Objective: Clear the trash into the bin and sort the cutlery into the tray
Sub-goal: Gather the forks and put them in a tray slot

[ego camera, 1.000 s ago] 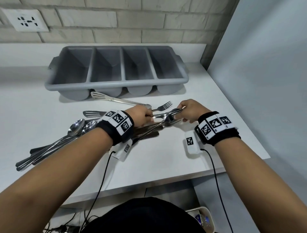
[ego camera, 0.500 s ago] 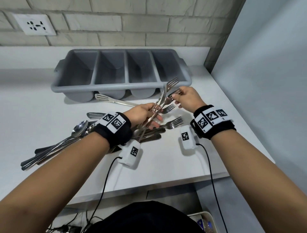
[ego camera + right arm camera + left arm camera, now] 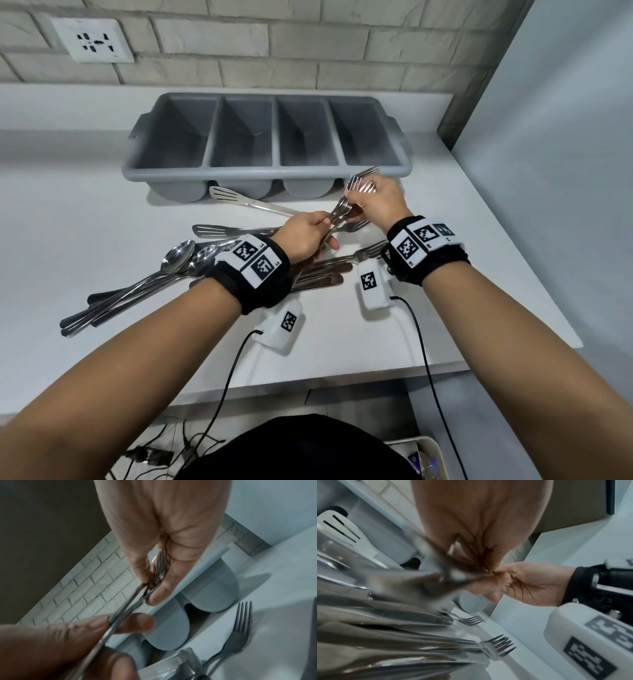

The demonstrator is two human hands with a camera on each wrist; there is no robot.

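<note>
A bundle of forks [image 3: 359,181] is held tilted above the counter, tines up, just in front of the grey four-compartment tray [image 3: 267,169]. My left hand [image 3: 308,233] grips the handles low down. My right hand [image 3: 376,202] pinches the bundle near the fork heads [image 3: 159,566]. In the left wrist view the held forks [image 3: 436,574] are blurred. All compartments of the tray look empty. Two more forks [image 3: 370,251] lie on the counter under my hands, beside knives [image 3: 322,274], spoons [image 3: 178,253] and two slotted turners [image 3: 226,195].
The white counter [image 3: 479,274] ends at a wall on the right and at its front edge near me. A brick wall with a socket [image 3: 92,39] stands behind the tray. A white container [image 3: 424,452] sits below the counter at bottom right. Cables hang from my wrists.
Both hands have lifted the fork bundle off the pile and swung its tines up toward the tray. My right hand has slid up to the fork heads.
</note>
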